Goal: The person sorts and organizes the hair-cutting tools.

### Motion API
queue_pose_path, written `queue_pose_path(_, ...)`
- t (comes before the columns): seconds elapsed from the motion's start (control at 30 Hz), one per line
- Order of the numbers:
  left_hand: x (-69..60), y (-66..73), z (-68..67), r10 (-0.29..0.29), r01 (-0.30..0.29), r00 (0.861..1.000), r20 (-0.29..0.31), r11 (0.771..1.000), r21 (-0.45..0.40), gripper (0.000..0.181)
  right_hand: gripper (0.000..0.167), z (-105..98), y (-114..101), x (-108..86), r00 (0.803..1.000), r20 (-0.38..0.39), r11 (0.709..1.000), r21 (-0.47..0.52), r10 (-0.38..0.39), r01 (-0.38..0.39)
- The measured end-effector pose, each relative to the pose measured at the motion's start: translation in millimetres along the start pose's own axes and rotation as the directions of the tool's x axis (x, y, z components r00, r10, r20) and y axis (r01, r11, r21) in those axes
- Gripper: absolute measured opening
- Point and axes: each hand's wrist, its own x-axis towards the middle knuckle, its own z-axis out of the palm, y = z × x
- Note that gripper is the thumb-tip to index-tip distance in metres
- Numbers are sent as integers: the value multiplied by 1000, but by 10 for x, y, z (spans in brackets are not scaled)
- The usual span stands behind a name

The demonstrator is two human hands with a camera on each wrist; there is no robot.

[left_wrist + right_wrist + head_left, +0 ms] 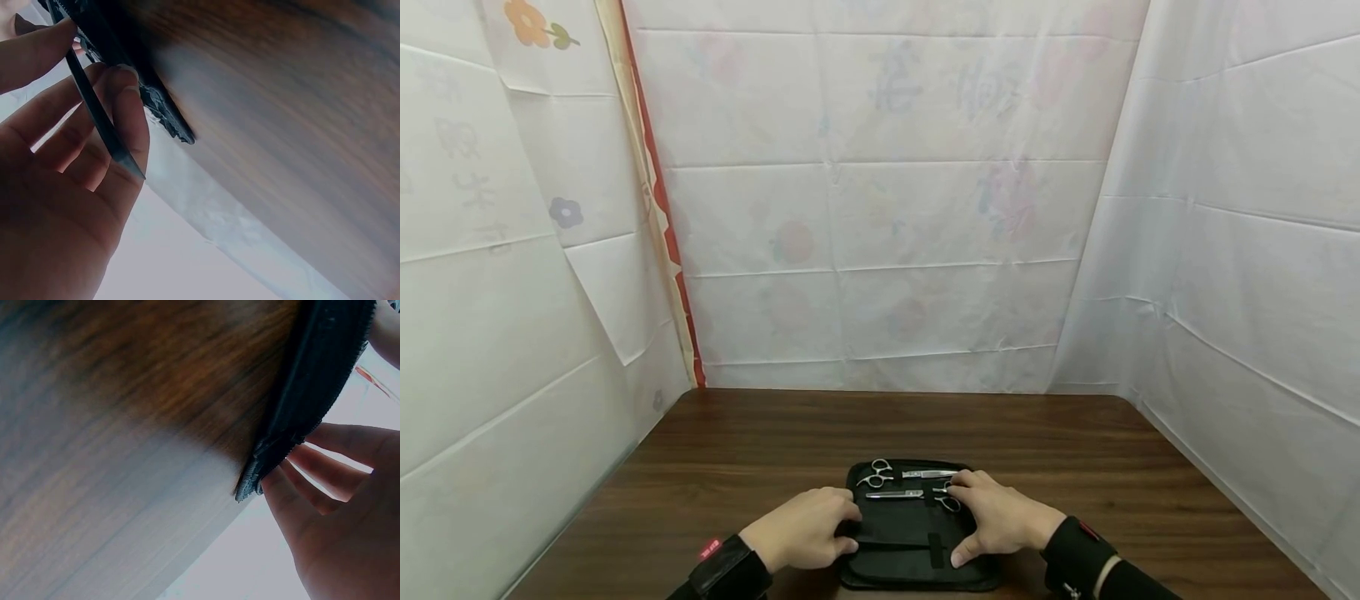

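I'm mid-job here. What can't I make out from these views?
- Upper scissors, head view: tips apparently covered by the right hand.
- Lower scissors, head view: handle partly behind that hand's fingers; blade markings too small.
- Case, right wrist view: cut off by the top edge.
- Dark strip, left wrist view: partly behind the thumb; its nature unclear.

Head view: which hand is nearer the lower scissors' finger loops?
Right. The right hand is beside the finger loops, perhaps touching, over the right side of the case; the left hand is farther off, at its left edge.
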Motion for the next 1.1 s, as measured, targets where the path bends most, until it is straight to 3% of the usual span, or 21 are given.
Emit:
queue_pose_path(0.47, 28, -14, 41, -32, 32, 999, 21, 999, -12, 30, 93, -5, -2, -7, 1000, -2, 1000, 5, -2, 2)
queue_pose_path(1.1, -111, -87, -73, -60, 63, 997, 51, 996, -65, 28, 92, 1, -8, -8, 1000, -4, 1000, 9, -7, 8)
